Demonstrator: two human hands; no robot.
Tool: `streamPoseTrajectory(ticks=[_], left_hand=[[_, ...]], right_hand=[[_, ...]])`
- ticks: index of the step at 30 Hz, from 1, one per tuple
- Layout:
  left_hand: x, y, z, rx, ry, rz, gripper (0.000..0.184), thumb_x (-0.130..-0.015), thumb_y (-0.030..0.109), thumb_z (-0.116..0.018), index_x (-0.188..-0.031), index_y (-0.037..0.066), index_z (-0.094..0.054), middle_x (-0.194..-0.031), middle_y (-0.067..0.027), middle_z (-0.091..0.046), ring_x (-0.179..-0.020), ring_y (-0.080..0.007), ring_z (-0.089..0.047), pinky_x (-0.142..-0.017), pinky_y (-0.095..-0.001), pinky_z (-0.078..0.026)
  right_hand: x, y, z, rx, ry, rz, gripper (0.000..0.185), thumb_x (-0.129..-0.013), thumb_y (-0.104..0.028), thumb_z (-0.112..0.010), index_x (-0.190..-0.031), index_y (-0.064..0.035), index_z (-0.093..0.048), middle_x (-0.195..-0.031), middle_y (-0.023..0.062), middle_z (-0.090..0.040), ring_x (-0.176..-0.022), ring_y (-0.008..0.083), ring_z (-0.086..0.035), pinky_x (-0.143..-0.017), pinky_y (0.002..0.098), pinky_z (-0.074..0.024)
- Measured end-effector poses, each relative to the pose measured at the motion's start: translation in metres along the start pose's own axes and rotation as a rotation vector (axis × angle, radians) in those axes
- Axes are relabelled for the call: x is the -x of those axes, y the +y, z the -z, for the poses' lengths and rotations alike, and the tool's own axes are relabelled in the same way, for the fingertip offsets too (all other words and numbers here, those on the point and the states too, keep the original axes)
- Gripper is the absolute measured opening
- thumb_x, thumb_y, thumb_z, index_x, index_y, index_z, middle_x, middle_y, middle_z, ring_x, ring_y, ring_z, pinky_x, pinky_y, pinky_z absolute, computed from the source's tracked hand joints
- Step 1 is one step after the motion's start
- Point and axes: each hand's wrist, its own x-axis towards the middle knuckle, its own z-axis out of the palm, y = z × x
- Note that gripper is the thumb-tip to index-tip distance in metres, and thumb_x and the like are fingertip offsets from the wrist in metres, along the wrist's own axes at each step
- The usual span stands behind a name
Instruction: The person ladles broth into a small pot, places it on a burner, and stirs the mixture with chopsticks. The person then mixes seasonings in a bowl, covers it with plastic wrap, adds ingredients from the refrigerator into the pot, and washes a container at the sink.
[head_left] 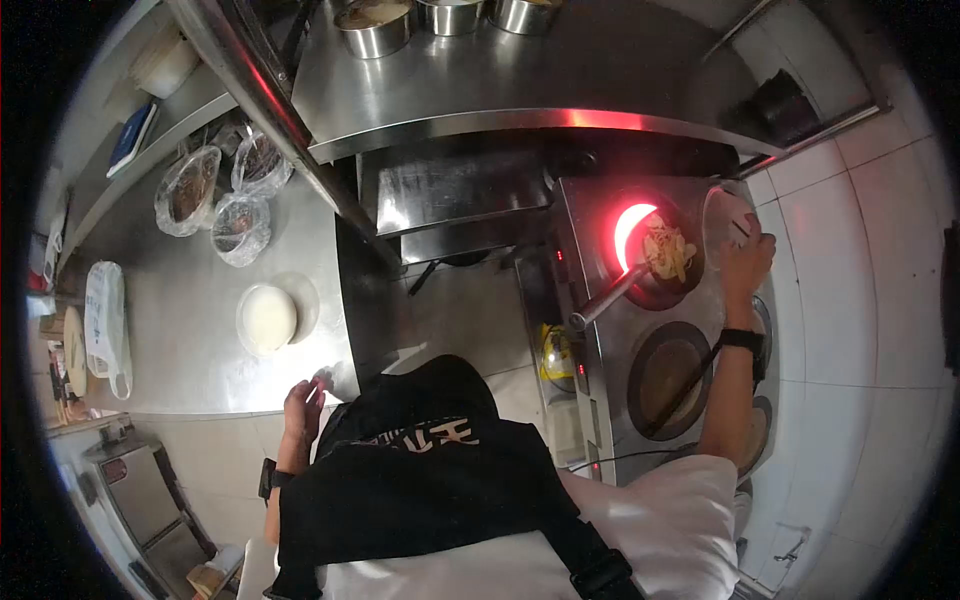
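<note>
My right hand (748, 262) grips a clear plastic bowl (716, 232), tipped beside the wok (655, 290) at the right. Pale sliced food (668, 250) lies in the wok, whose metal handle (605, 300) points toward the lower left. A bright red glow shows at the wok's upper left side. My left hand (305, 408) is at the front edge of the steel counter (180, 350), fingers loosely bent and apart, with nothing clearly visible in them. Beyond it on the counter stands a round bowl of white contents (268, 320).
Several plastic-wrapped bowls (188, 192) and a white plastic bag (106, 325) are on the left counter. Round cooking plates (670, 380) lie in front of the wok. Metal pots (375, 28) stand on the upper shelf (480, 80). A black cable crosses the stove.
</note>
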Motion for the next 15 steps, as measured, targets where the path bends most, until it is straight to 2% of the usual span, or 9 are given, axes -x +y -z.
streamPoseTrajectory(ticks=[1, 4, 6, 7, 9, 10, 12, 13, 15], left_hand=[[0.002, 0.009, -0.001, 0.008, -0.005, -0.001, 0.016, -0.079, 0.010, -0.046, -0.092, 0.002, -0.044, -0.100, -0.0129, -0.051, -0.092, -0.0220, -0.051, -0.076, -0.0286, -0.042], [-0.002, 0.020, -0.004, -0.416, -0.025, -0.031, 0.016, -0.079, 0.013, -0.048, -0.091, 0.004, -0.045, -0.100, -0.0108, -0.052, -0.093, -0.0197, -0.051, -0.074, -0.0286, -0.041], [0.000, 0.015, -0.012, -0.106, -0.014, 0.001, 0.017, -0.079, 0.015, -0.049, -0.092, 0.005, -0.045, -0.101, -0.0095, -0.053, -0.094, -0.0190, -0.051, -0.075, -0.0287, -0.041], [0.001, 0.011, -0.014, -0.003, -0.011, 0.012, 0.017, -0.079, 0.015, -0.049, -0.092, 0.005, -0.045, -0.101, -0.0091, -0.053, -0.094, -0.0187, -0.051, -0.075, -0.0287, -0.041], [-0.002, 0.001, -0.012, 0.242, 0.011, 0.103, 0.017, -0.080, 0.017, -0.049, -0.092, 0.006, -0.045, -0.101, -0.0088, -0.054, -0.094, -0.0190, -0.051, -0.076, -0.0290, -0.040], [-0.002, -0.001, -0.011, 0.323, 0.020, 0.132, 0.017, -0.080, 0.017, -0.049, -0.093, 0.006, -0.045, -0.101, -0.0087, -0.054, -0.094, -0.0190, -0.051, -0.076, -0.0291, -0.040], [0.001, 0.004, -0.013, 0.278, 0.003, 0.128, 0.017, -0.080, 0.018, -0.049, -0.093, 0.006, -0.045, -0.100, -0.0085, -0.054, -0.093, -0.0192, -0.051, -0.077, -0.0297, -0.040], [0.003, 0.008, -0.014, 0.260, -0.005, 0.128, 0.017, -0.080, 0.018, -0.049, -0.093, 0.007, -0.045, -0.100, -0.0085, -0.054, -0.093, -0.0193, -0.051, -0.077, -0.0299, -0.040], [0.006, 0.050, -0.031, 0.514, 0.061, 0.371, 0.017, -0.081, 0.017, -0.048, -0.094, 0.007, -0.044, -0.100, -0.0088, -0.054, -0.093, -0.0191, -0.052, -0.077, -0.0308, -0.040]], right_hand=[[0.000, 0.003, -0.006, -0.006, -0.006, 0.000, 0.050, -0.066, -0.014, -0.059, -0.113, -0.0151, -0.043, -0.090, 0.0190, -0.045, -0.088, 0.0360, -0.047, -0.073, 0.0432, -0.0396], [0.007, 0.026, -0.022, -0.004, -0.025, 0.030, 0.046, -0.070, -0.012, -0.054, -0.114, -0.0145, -0.042, -0.090, 0.0194, -0.045, -0.088, 0.0360, -0.047, -0.073, 0.0443, -0.0396], [0.004, 0.030, -0.020, -0.026, -0.070, -0.209, 0.044, -0.072, -0.009, -0.049, -0.115, -0.0136, -0.041, -0.093, 0.0210, -0.045, -0.089, 0.0376, -0.047, -0.076, 0.0453, -0.0387], [0.002, 0.034, -0.015, -0.023, -0.069, -0.211, 0.044, -0.072, -0.009, -0.049, -0.115, -0.0136, -0.041, -0.093, 0.0210, -0.045, -0.089, 0.0376, -0.047, -0.076, 0.0453, -0.0387], [-0.007, 0.013, 0.022, -0.271, -0.170, -0.475, 0.047, -0.069, -0.007, -0.054, -0.114, -0.0025, -0.039, -0.107, 0.0236, -0.045, -0.100, 0.0395, -0.043, -0.084, 0.0445, -0.0371], [-0.004, 0.022, 0.010, -0.272, -0.169, -0.478, 0.047, -0.069, -0.007, -0.054, -0.114, -0.0025, -0.039, -0.107, 0.0236, -0.045, -0.100, 0.0395, -0.043, -0.084, 0.0445, -0.0371], [0.011, 0.058, -0.036, -0.052, -0.138, -0.140, 0.041, -0.074, -0.008, -0.045, -0.114, -0.0057, -0.040, -0.093, 0.0254, -0.047, -0.089, 0.0408, -0.048, -0.077, 0.0475, -0.0387], [0.026, 0.078, -0.055, -0.050, -0.143, -0.149, 0.041, -0.074, -0.008, -0.045, -0.114, -0.0057, -0.040, -0.093, 0.0254, -0.047, -0.089, 0.0408, -0.048, -0.077, 0.0475, -0.0387], [0.029, 0.098, -0.079, -0.143, -0.099, -0.208, 0.040, -0.073, -0.007, -0.045, -0.112, -0.0022, -0.041, -0.091, 0.0239, -0.049, -0.081, 0.0354, -0.052, -0.070, 0.0443, -0.0423]])
